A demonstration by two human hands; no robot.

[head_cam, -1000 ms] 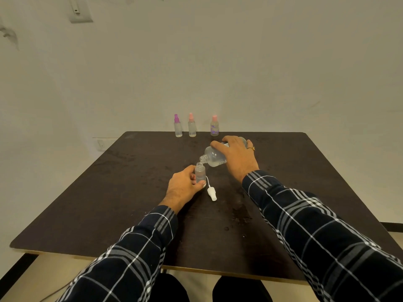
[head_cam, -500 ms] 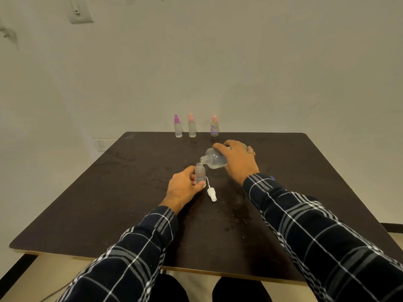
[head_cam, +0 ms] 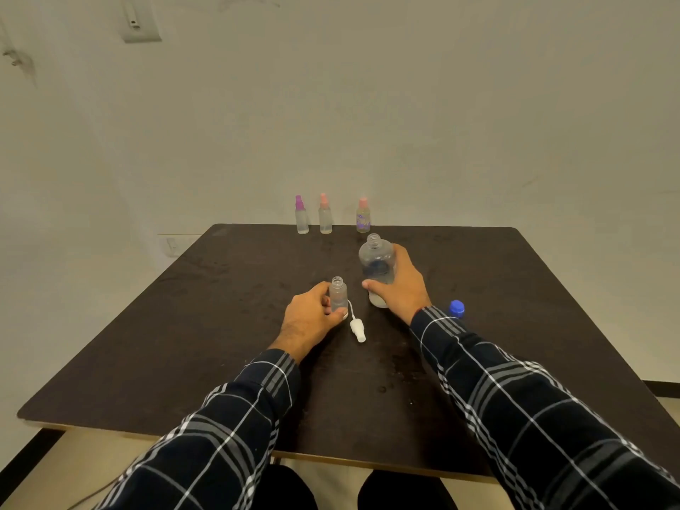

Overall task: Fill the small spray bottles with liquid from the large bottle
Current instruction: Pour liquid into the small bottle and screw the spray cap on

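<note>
Left hand: the left hand (head_cam: 309,318) has its fingers and thumb curled round the small spray bottle (head_cam: 338,294), gripping it low on the body.
Small spray bottle: it stands upright near the middle of the table (head_cam: 220,325) with its neck uncapped. How full it is I cannot tell.
Right hand: the right hand (head_cam: 399,288) is wrapped round the large bottle (head_cam: 376,263), thumb on the near side, fingers behind it.
Large bottle: clear, upright and open at the mouth, just to the right of the small one and not touching it. Its base is down at the tabletop, with a pale band of liquid at the bottom.
Spray head: the white spray head (head_cam: 357,329) lies on its side just in front of the small bottle, its thin tube curving back toward the left thumb.
Blue cap: the blue cap (head_cam: 456,308) sits on the table beside the right wrist.
Far edge: three capped bottles stand in a row, a purple-topped bottle (head_cam: 301,217), a pink-topped bottle (head_cam: 325,215) and a labelled bottle (head_cam: 363,217).
Sleeves: both are dark plaid.
</note>
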